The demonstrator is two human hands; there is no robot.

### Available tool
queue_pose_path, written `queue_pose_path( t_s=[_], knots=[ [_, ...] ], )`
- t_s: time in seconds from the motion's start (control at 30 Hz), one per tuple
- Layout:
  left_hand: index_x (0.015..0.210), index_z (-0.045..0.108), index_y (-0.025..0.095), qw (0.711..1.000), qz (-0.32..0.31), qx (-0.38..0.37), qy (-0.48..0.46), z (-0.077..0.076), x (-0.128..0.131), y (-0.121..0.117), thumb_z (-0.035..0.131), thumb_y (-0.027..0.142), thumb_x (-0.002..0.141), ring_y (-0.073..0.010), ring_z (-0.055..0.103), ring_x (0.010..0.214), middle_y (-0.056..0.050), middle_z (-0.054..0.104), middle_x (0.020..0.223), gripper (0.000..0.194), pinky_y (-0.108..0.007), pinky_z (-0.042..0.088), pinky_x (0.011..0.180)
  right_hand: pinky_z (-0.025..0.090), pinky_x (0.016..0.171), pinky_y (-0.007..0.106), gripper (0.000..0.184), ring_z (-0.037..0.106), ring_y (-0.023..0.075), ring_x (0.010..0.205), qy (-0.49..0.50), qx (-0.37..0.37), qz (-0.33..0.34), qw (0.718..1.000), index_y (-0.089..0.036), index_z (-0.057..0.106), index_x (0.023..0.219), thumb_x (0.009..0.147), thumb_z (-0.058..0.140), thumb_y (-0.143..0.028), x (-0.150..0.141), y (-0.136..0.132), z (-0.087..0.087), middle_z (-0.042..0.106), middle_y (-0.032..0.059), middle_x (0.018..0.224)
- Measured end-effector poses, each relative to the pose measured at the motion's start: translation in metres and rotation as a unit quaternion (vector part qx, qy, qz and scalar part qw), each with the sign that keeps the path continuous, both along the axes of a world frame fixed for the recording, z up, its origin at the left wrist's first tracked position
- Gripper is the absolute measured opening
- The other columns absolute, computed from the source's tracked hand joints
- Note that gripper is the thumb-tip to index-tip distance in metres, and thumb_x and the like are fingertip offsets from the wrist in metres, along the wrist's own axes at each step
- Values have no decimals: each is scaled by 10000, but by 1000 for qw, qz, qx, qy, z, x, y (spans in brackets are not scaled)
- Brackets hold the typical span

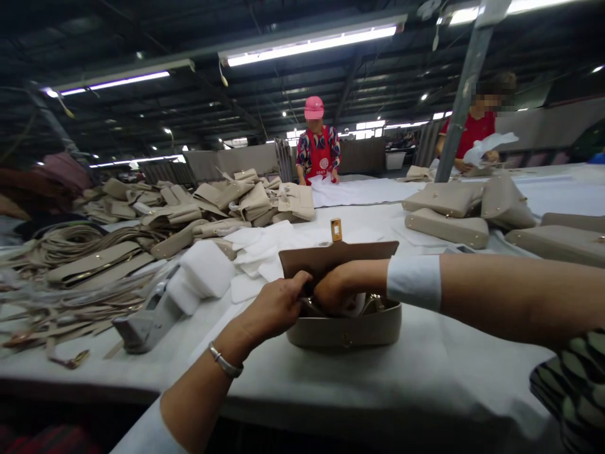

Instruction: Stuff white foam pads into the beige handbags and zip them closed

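A beige handbag [326, 333] stands on the white-covered table in front of me, its flap [350, 253] raised and a gold clasp plate [336, 229] at the flap's top edge. My left hand [280, 301] is closed at the bag's left side, thumb and fingers pinching its edge near the base of the flap. Into the bag's mouth reaches my right hand [338, 287]; its fingers are hidden inside. Something whitish shows under that hand, along with small gold fittings inside the bag.
Left of the bag are a grey tape dispenser [149, 321], white foam blocks [205, 268], coiled straps [70, 243] and a heap of beige bags [250, 198]. More finished-looking bags [447, 227] lie at the right by a metal post [460, 101]. Two people [319, 148] work across the table.
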State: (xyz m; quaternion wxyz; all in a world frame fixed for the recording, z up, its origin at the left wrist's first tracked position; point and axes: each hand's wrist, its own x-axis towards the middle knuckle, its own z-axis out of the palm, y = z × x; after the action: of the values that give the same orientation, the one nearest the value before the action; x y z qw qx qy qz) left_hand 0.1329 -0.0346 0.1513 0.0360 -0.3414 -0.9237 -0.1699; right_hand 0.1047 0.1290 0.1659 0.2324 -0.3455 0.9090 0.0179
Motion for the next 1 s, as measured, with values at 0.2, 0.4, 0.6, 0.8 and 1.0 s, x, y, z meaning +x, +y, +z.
queue_pose_path(
  t_s=[0.2, 0.4, 0.6, 0.8, 1.0],
  knots=[
    [1001, 559, 234, 997, 21, 69, 16, -12, -8, 0, 460, 42, 673, -162, 607, 799, 11, 659, 843, 393, -250, 447, 724, 475, 738, 330, 250, 589, 203, 795, 111, -25, 33, 993, -110, 660, 998, 880, 454, -189, 9, 14, -6, 651, 91, 927],
    [1040, 613, 214, 999, 32, 21, -8, -6, -12, 6, 562, 113, 658, -195, 610, 869, -15, 680, 932, 399, -257, 449, 725, 416, 851, 307, 228, 555, 173, 847, 98, -77, 63, 990, -54, 663, 961, 877, 458, -108, 6, 21, -3, 649, 94, 951],
    [994, 676, 284, 997, 49, -62, 8, 4, -4, 0, 539, 280, 810, -196, 607, 889, -4, 672, 962, 229, -263, 427, 730, 440, 664, 195, 279, 575, 110, 733, 28, -161, 8, 986, -96, 651, 1010, 925, 426, -238, 15, 57, 46, 661, 26, 871],
    [709, 695, 194, 974, -35, -151, 166, 23, 5, 29, 514, 480, 852, -231, 560, 870, -70, 588, 832, 368, -355, 384, 817, 405, 675, 218, 340, 582, 167, 831, 165, -196, -131, 958, -140, 623, 1077, 752, 604, -237, 44, 117, 32, 654, 58, 968],
    [983, 626, 183, 990, -36, -117, 65, 36, 6, 86, 518, 513, 820, -235, 595, 818, -73, 642, 884, 383, -339, 437, 754, 345, 544, 218, 264, 553, 168, 708, 177, -157, -187, 953, -144, 641, 858, 685, 653, -342, 45, 127, 11, 634, 41, 797]
  ],
)
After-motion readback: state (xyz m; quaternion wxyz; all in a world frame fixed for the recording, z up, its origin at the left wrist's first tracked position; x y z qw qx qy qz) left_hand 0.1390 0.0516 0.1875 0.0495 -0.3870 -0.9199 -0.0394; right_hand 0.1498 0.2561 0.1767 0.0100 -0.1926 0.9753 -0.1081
